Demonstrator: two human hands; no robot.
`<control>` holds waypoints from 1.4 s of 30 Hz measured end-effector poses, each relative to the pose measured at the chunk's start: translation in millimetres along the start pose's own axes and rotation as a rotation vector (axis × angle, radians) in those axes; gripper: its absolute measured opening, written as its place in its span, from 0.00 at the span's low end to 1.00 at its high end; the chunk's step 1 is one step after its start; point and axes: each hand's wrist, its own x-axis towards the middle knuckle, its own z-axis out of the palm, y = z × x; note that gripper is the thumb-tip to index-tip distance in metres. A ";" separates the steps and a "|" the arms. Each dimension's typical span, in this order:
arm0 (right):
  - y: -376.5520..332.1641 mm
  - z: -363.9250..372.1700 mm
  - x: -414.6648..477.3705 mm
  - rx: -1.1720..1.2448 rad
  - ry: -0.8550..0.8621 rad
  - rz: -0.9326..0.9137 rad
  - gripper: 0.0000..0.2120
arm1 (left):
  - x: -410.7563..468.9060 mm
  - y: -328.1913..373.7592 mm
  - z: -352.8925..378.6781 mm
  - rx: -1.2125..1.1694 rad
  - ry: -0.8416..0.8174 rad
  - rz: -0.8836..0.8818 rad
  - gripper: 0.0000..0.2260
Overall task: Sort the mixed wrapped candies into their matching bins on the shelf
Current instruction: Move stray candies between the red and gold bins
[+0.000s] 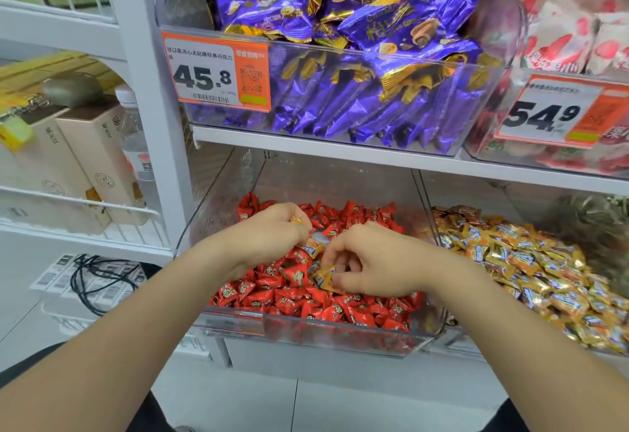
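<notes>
While both hands are working low inside the clear bin of red candies [340, 333], the person is picking out the gold-wrapped strays that belong next door. The right hand [371, 263] is pinching one gold candy [325, 278] between thumb and fingertips, at about nine o'clock from its palm, just above the red candies [272, 295]. The wrapper's long axis is running roughly from ten o'clock to four o'clock, tilted down toward the wrist. The left hand [272, 230] is curled, and a sliver of gold wrapper [299, 221] is showing at its fingertips, so it appears to be holding a stray of its own; how firmly, I cannot tell. A second loose gold piece [312, 248] is lying on the red heap between the two hands, near both, perhaps a shade closer to the left fingertips.

The relation that matters is this: the bin of gold candies [531, 261] is lying at three o'clock from the right hand, just across the clear divider wall [430, 224] that separates the two bins. The right hand is clearly the nearer one, so its candy probably needs only a lift over that wall and a drop. The left hand is sitting at ten o'clock from the right and would have to cross over it, or pass its piece along.

Above, on the next shelf, the purple packets [340, 91] behind the 45.8 price tag [216, 74] are taking no part in this.
</notes>
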 end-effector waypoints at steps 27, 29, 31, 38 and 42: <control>-16.9 -12.5 20.6 1.449 0.210 0.351 0.10 | -12.5 2.2 -10.8 0.083 0.188 -0.044 0.13; -12.8 -10.1 23.0 1.314 0.238 0.313 0.08 | -9.8 -0.7 -12.3 0.058 0.215 -0.052 0.12; -9.4 -8.0 23.1 0.952 0.300 0.270 0.10 | -5.3 -2.1 -14.2 0.127 0.252 -0.064 0.11; -1.1 -3.4 25.1 -0.018 0.131 -0.061 0.13 | -11.8 -15.8 -28.3 0.630 0.005 0.086 0.15; -1.0 8.6 25.5 -0.114 -0.135 -0.065 0.21 | -12.8 -23.3 -30.8 0.728 -0.097 0.137 0.14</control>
